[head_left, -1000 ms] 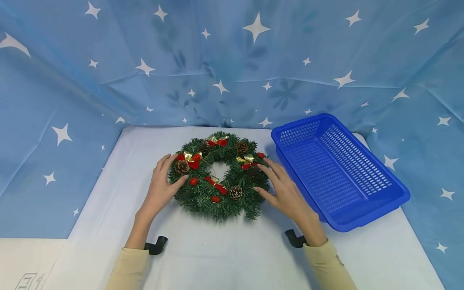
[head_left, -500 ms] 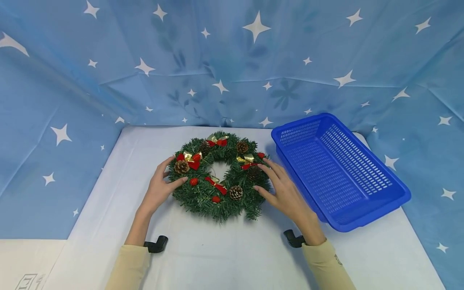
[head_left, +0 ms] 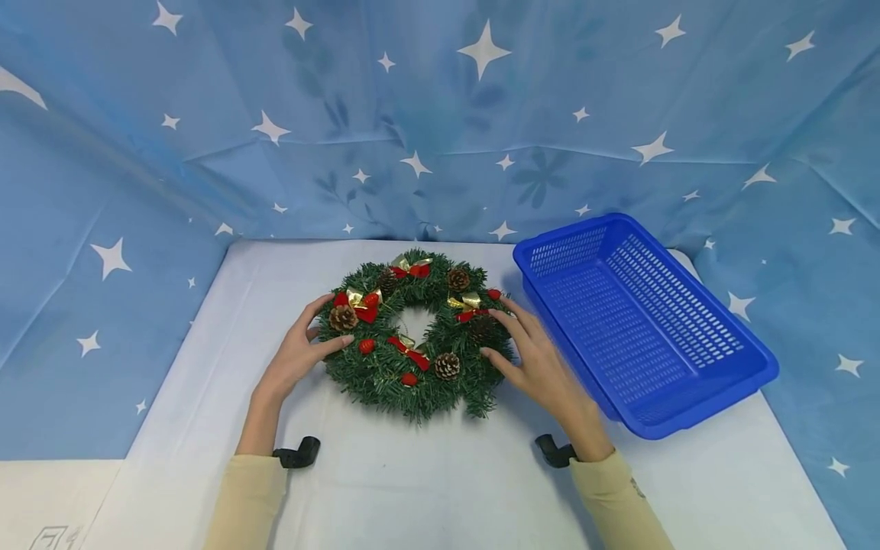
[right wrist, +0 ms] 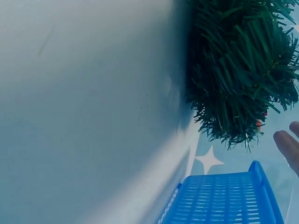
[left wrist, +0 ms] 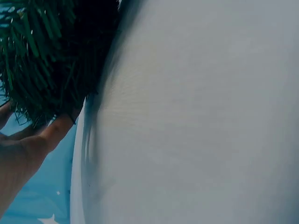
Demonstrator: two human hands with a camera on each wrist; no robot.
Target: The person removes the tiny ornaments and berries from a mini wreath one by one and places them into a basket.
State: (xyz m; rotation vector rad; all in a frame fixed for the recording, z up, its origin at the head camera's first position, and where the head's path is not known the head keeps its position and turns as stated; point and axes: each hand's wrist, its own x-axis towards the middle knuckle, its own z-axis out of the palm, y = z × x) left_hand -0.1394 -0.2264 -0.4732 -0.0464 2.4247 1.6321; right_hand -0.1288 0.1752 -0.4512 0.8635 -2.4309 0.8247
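Observation:
A green Christmas wreath [head_left: 385, 382] with pinecones, red berries and red-and-gold bows lies on the white-covered table. At its left side, my left hand [head_left: 296, 355] holds the edge, thumb over the upper needles and some fingers lower at the side, partly hidden. From the left wrist, fingers [left wrist: 58, 133] show right against the wreath's needles [left wrist: 42, 70]. My right hand [head_left: 539, 367] reaches over the right edge with fingers spread and loosely bent, fingertips overlapping the needles. The right wrist view has its fingertips [right wrist: 287, 144] apart from the wreath [right wrist: 238, 70].
A blue plastic basket [head_left: 715, 305] with slotted walls stands close behind and right of my right hand. Blue star-patterned cloth [head_left: 440, 114] rises along the table's back and sides. Black wrist mounts [head_left: 299, 453] sit at both wrists.
My left hand's fingers have moved from above the wreath's left edge down to its side, with the thumb staying on top. The right hand and the wreath hardly differ.

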